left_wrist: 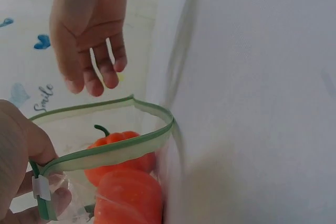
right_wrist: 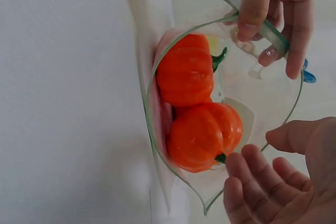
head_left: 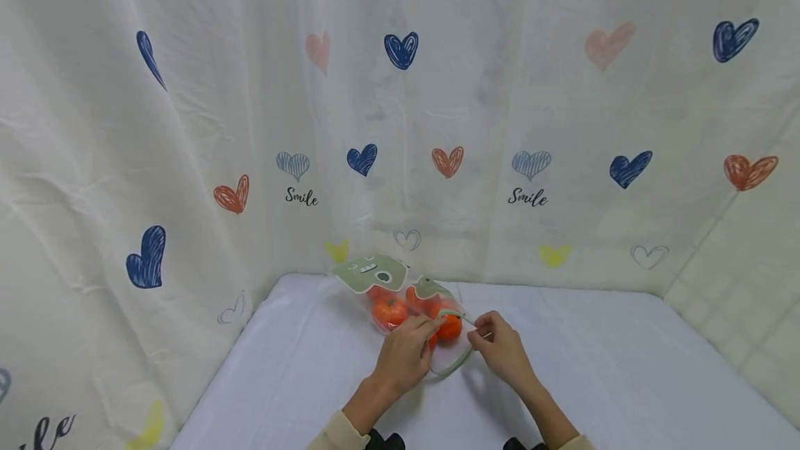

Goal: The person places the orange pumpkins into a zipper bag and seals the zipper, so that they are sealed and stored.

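Clear bag (head_left: 400, 301) with green rim and green printed patches, lying on white-covered table (head_left: 625, 367) near far edge, left of centre, mouth toward near edge. Inside: small orange pumpkins (head_left: 390, 311) with dark green stems; two seen through open mouth in right wrist view (right_wrist: 202, 135), one stacked against the other, both touching the bag wall. Left hand (head_left: 403, 356) at bag mouth, thumb and fingers pinched on green rim (left_wrist: 105, 153); grip clamped on the rim beside a small white tab (left_wrist: 41, 188). Rim pulled up into an open loop, mouth gaping. Right hand (head_left: 500, 349) just right of bag mouth; in left wrist view (left_wrist: 89, 30) fingers loosely extended, apart from rim, holding nothing; in right wrist view (right_wrist: 278, 177) fingertips just beside the nearer pumpkin, contact with bag film not resolvable. Right grip apart, relaxed. Cream sleeves at both wrists at near edge. Backdrop: pale curtain (head_left: 187, 123) behind far and left edges, printed with blue, red, yellow hearts and the word "Smile".
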Demonstrator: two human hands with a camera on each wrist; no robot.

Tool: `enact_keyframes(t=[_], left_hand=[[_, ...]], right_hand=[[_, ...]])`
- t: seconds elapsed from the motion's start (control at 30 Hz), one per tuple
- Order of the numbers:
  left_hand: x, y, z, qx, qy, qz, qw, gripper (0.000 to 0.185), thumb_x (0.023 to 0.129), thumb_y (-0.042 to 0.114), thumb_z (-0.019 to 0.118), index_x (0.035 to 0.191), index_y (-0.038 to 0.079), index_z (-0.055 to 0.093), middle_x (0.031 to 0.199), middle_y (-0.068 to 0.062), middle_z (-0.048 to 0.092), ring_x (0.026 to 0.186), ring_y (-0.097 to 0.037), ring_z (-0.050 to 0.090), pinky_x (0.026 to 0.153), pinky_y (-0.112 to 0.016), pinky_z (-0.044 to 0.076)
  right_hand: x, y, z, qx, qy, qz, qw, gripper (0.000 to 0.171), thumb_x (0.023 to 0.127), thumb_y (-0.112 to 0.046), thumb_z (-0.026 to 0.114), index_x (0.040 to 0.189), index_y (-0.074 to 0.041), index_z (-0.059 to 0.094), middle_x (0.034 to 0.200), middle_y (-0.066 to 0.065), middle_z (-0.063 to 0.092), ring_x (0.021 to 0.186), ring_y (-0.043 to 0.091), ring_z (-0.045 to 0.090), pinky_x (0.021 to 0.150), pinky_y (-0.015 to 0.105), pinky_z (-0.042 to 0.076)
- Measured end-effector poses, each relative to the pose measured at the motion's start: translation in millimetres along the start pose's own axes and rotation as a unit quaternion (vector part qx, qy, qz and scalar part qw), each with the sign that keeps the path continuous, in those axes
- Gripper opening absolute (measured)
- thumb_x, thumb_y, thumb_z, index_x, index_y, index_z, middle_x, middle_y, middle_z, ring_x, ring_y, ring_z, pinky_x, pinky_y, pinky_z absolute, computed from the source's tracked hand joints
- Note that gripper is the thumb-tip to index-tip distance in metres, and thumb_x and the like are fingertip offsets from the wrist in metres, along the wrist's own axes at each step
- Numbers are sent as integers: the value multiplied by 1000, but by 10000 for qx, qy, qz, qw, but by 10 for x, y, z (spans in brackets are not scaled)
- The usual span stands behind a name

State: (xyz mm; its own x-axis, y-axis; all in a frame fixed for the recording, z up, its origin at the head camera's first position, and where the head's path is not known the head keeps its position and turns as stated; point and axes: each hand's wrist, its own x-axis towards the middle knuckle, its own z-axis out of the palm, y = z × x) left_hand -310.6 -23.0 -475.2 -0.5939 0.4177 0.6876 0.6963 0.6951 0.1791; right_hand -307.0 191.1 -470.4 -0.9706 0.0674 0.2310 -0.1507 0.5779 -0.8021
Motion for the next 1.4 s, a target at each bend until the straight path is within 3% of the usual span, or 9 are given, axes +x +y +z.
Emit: enact_keyframes(t=[0.13,0.27,0.43,0.63,0.97,1.13,1.4], left_hand=[[2,0,-16,44,-10,51,10000,41,86,3,74,124,17,74,101,6,73,90,-11,67,85,-22,59],[4,1,-29,95,-102,47,9999,37,86,6,74,121,18,76,101,7,73,90,-11,66,84,-21,59],[13,8,-38,76,-278,5,9996,31,87,10,76,117,19,77,102,7,73,91,-10,66,86,-21,59],[11,36,-41,111,-247,171,9995,30,85,9,75,111,23,79,98,9,73,88,-9,66,79,-20,59],[-27,61,7,266,-437,377,9980,43,79,8,74,116,30,77,96,11,72,84,-7,67,62,-18,49],[-35,78,32,419,-640,466,9960,44,81,13,76,122,30,74,97,12,73,87,-5,68,63,-18,51],[-29,124,-19,282,-890,641,9936,36,82,16,77,116,28,75,95,12,73,88,-3,65,65,-15,49]], right_hand=[[16,-12,-20,261,-53,-185,9995,32,95,-13,71,124,-6,60,96,12,76,79,22,71,65,23,52],[22,-19,-17,314,-172,-308,9989,33,95,-10,69,127,-8,65,104,13,77,82,29,73,67,22,55],[31,-10,-25,231,-209,-404,9987,33,95,-7,67,128,-9,68,115,14,76,82,24,73,68,22,55],[21,12,-76,363,-272,-232,9987,37,96,-9,65,133,-7,64,126,18,72,87,17,74,70,20,57],[80,100,-148,326,-425,26,9986,45,100,-18,63,143,-9,56,139,19,64,99,29,74,76,27,61],[90,136,-162,273,-520,98,9982,50,100,-20,62,148,-10,51,146,20,58,104,29,72,80,33,61],[97,196,-183,206,-617,77,9979,55,103,-22,60,154,-10,44,157,16,47,119,29,66,85,34,62]])
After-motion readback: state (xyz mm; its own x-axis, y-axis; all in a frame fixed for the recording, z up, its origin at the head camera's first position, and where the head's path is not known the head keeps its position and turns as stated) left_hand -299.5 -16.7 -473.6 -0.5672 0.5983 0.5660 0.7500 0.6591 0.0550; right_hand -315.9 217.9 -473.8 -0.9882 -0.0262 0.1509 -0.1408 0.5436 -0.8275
